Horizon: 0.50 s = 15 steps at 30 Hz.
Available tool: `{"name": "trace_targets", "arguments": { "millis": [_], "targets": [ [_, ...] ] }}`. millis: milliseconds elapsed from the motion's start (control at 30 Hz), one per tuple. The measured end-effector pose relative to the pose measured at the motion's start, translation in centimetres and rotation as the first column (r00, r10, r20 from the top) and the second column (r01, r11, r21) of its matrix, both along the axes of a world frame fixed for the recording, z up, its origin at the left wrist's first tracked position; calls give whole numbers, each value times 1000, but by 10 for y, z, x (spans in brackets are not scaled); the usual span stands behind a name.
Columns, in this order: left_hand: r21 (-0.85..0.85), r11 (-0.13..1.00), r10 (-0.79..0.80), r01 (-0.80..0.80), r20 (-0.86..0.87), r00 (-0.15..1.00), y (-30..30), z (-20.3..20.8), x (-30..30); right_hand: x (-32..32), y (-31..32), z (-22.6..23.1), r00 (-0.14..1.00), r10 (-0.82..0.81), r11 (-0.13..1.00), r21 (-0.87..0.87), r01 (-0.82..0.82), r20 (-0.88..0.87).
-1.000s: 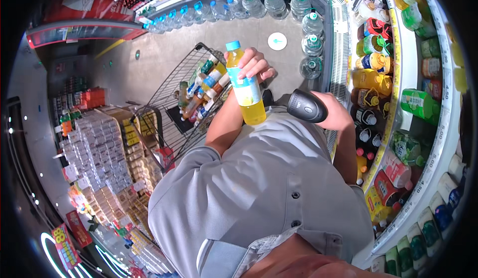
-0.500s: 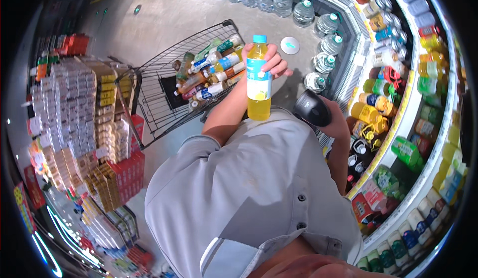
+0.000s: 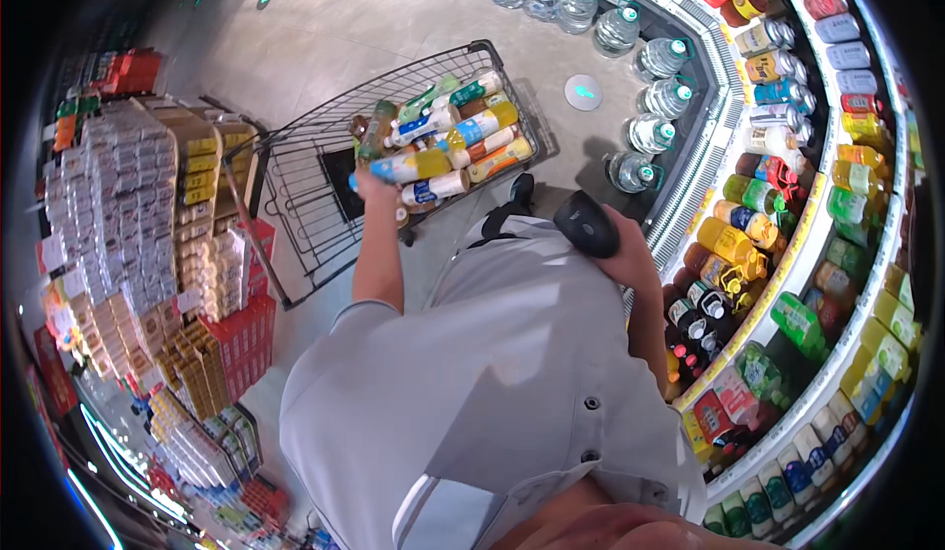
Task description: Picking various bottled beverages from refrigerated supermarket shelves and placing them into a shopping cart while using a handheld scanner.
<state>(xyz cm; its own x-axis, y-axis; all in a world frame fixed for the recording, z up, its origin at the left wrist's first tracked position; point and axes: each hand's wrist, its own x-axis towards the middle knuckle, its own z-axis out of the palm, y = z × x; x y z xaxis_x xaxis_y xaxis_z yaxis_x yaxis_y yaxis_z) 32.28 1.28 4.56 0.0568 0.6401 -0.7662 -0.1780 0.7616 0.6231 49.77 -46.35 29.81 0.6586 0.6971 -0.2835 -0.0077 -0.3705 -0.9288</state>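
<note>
left hand [image 3: 372, 188] grips a yellow drink bottle [image 3: 413, 166], laying it in the wire cart [image 3: 295, 171] at eleven o'clock; right hand [image 3: 630, 255] clasps a black scanner [image 3: 587, 224]. letting go comes next.

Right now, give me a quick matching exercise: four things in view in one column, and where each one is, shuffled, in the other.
Things:
1. yellow drink bottle
2. black handheld scanner
3. large water jugs
4. wire shopping cart

Places:
A. on the floor along the shelf base
B. in the left hand, over the cart
C. in the right hand
D. on the floor ahead, holding bottles

Pairs: 1-B, 2-C, 3-A, 4-D
</note>
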Motion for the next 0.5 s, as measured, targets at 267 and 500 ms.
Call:
{"name": "trace_targets", "arguments": {
  "millis": [267, 500],
  "targets": [
    [-284, -45, -592, 958, -765, -254, -69, -27, -49, -3, 46, -3, 999, 6, 999, -48, -4, 34],
    [-244, -360, -122, 900, -944, -305, -147, 27, -10, 7, 67, 1, 998, 59, 996, -69, -56, 39]
  ]
}}
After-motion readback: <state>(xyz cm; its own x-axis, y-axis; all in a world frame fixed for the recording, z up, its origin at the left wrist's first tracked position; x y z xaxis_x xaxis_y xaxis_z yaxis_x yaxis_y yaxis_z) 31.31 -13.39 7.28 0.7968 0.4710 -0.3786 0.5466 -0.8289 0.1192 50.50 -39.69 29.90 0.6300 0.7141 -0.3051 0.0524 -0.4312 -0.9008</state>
